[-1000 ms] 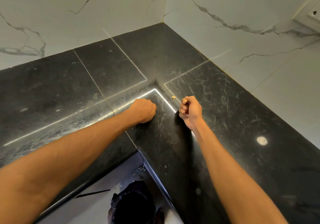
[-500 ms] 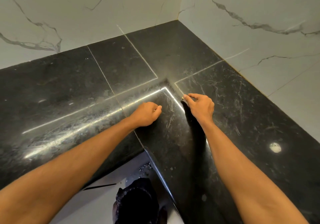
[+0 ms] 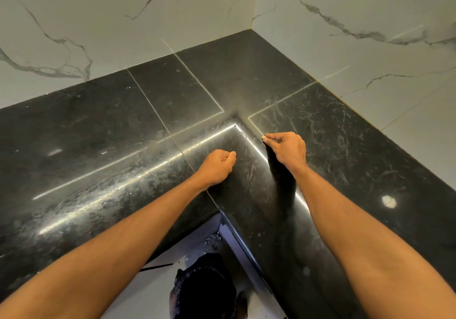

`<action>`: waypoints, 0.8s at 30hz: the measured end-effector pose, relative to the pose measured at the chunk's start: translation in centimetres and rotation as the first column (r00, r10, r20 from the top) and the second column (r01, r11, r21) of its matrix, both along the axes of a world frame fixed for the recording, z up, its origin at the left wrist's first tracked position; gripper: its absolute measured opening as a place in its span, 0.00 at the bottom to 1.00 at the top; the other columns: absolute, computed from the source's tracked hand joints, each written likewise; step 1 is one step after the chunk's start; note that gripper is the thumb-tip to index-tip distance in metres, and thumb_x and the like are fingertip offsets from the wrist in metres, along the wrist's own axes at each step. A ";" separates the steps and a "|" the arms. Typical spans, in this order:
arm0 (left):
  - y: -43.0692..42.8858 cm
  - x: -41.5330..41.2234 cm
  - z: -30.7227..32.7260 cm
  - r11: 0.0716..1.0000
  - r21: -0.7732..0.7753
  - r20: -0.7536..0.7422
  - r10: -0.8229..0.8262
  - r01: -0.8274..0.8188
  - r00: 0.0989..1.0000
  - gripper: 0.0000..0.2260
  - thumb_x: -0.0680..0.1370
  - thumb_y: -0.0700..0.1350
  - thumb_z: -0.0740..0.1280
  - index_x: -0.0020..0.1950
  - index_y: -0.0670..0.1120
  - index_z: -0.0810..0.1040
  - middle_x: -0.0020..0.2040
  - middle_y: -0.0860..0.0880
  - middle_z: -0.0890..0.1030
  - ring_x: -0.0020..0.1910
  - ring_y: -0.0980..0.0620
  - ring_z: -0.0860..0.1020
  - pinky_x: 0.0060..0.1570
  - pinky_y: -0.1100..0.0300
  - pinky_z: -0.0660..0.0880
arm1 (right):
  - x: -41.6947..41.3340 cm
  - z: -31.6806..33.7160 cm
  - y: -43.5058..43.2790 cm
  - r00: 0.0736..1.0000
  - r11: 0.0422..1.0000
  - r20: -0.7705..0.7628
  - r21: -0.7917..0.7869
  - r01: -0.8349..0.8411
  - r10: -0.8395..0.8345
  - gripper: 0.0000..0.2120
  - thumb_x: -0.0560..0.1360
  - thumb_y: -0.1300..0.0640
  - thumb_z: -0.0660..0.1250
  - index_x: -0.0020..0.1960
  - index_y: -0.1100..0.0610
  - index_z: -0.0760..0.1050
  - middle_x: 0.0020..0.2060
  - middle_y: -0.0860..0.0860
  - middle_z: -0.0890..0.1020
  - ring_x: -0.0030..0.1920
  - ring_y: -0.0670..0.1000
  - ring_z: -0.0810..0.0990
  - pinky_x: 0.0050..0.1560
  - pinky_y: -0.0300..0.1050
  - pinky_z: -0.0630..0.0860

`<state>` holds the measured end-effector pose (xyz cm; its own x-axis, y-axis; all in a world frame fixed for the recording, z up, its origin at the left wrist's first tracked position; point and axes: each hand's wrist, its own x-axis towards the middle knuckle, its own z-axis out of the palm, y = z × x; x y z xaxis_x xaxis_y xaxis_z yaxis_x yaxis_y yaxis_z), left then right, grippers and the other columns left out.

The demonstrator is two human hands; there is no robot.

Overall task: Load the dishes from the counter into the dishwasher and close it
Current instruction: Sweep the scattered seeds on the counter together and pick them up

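No dish or dishwasher shows in this view. I look down at the inner corner of a black L-shaped stone counter [image 3: 103, 131]. My left hand [image 3: 217, 168] rests on it as a curled fist near the corner, and whether it holds anything is hidden. To its right, my right hand [image 3: 286, 149] lies on the counter with thumb and forefinger pinched together on a small pale crumb [image 3: 263, 137] at the tile seam.
White marble walls [image 3: 345, 3] close the counter at the back and right. The counter's front edge [image 3: 237, 232] forms a notch below my arms. Under it are a pale floor and a dark rounded object [image 3: 204, 291]. A round light reflection [image 3: 388, 200] lies on the right slab.
My right hand reached forward from a raised fist down to the crumb on the counter and pinched it. My left fist stayed in place. The view tilted slightly up.
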<state>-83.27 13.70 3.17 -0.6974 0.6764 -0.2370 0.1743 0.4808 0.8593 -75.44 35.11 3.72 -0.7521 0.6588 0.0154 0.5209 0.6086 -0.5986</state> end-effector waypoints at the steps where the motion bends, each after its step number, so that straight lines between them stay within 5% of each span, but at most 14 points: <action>1: 0.0 0.0 -0.1 1.000 0.008 0.006 0.009 -0.009 1.000 0.21 0.83 0.48 0.57 0.31 0.45 0.66 0.25 0.50 0.67 0.24 0.56 0.65 0.34 0.58 0.67 | -0.1 0.1 -0.2 1.000 1.000 -0.005 0.005 -0.004 0.004 0.13 0.76 0.42 0.70 0.56 0.46 0.85 0.47 0.47 0.87 0.52 0.49 0.84 0.54 0.48 0.80; 6: -0.2 0.1 -0.3 0.999 0.034 0.022 0.030 -0.030 0.999 0.23 0.83 0.49 0.57 0.28 0.49 0.62 0.25 0.50 0.66 0.23 0.55 0.64 0.32 0.60 0.65 | -0.2 0.4 -2.4 0.999 0.999 -0.023 -0.005 0.032 -0.032 0.11 0.76 0.45 0.70 0.52 0.50 0.86 0.42 0.52 0.87 0.48 0.52 0.84 0.55 0.49 0.78; 16: -1.8 0.9 0.0 0.996 0.081 0.061 0.039 -0.044 0.997 0.22 0.82 0.49 0.58 0.27 0.48 0.64 0.25 0.50 0.68 0.24 0.55 0.64 0.31 0.58 0.64 | 3.5 0.8 -10.9 0.991 0.988 0.048 -0.085 0.125 -0.122 0.04 0.72 0.51 0.71 0.40 0.48 0.83 0.29 0.43 0.77 0.36 0.46 0.76 0.38 0.39 0.67; 18: -2.5 1.3 0.0 0.996 0.087 0.073 0.025 -0.032 0.997 0.21 0.82 0.49 0.58 0.30 0.46 0.66 0.26 0.49 0.68 0.25 0.54 0.64 0.32 0.58 0.64 | 3.8 1.1 -11.8 0.971 0.952 -0.021 -0.204 0.228 -0.238 0.05 0.71 0.53 0.71 0.37 0.51 0.81 0.25 0.43 0.76 0.31 0.43 0.75 0.34 0.37 0.68; 21: -4.4 2.6 0.1 0.996 0.083 0.063 -0.018 0.013 0.998 0.21 0.82 0.49 0.58 0.31 0.45 0.66 0.27 0.48 0.68 0.27 0.51 0.65 0.32 0.58 0.63 | 4.8 1.1 -14.1 0.834 0.734 -0.219 -0.616 0.284 -0.507 0.09 0.70 0.59 0.70 0.31 0.57 0.75 0.24 0.45 0.70 0.25 0.44 0.66 0.28 0.38 0.65; 24: -7.0 4.4 0.2 0.991 0.116 0.052 -0.075 0.069 0.996 0.22 0.83 0.49 0.58 0.29 0.46 0.62 0.26 0.49 0.64 0.25 0.53 0.62 0.29 0.60 0.60 | 6.9 1.2 -16.8 0.628 0.335 -0.264 -0.942 -0.005 -0.732 0.10 0.64 0.60 0.63 0.29 0.52 0.63 0.25 0.47 0.62 0.23 0.45 0.57 0.22 0.38 0.54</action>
